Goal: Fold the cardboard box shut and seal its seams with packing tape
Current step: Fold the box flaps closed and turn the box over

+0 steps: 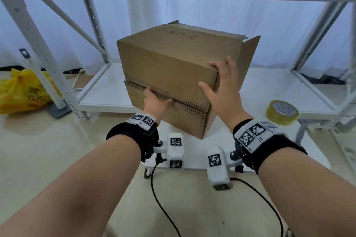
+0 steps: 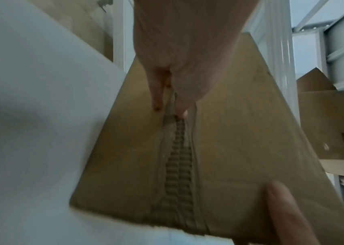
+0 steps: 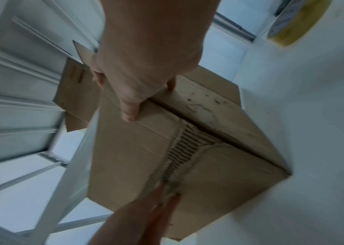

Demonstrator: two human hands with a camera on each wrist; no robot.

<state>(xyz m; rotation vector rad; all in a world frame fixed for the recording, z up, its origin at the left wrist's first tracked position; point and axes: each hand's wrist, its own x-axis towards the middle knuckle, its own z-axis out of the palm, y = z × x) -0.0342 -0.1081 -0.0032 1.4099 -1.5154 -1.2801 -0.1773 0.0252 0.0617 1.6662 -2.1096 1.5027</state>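
The brown cardboard box lies on its side on the white shelf board. Its near face shows a flap seam edged with torn corrugated paper. My left hand presses on that seam with straight fingers, the thumb lying along it. My right hand grips the box's upper right corner, thumb on the near face and fingers over the edge. One flap stands out open on the right side. A roll of clear packing tape lies flat to the box's right.
White metal shelf uprights and diagonal braces frame the workspace, with another shelf overhead. A yellow plastic bag sits on the floor at left. Flat cardboard lies on the upper shelf. Cables hang from the wrist cameras.
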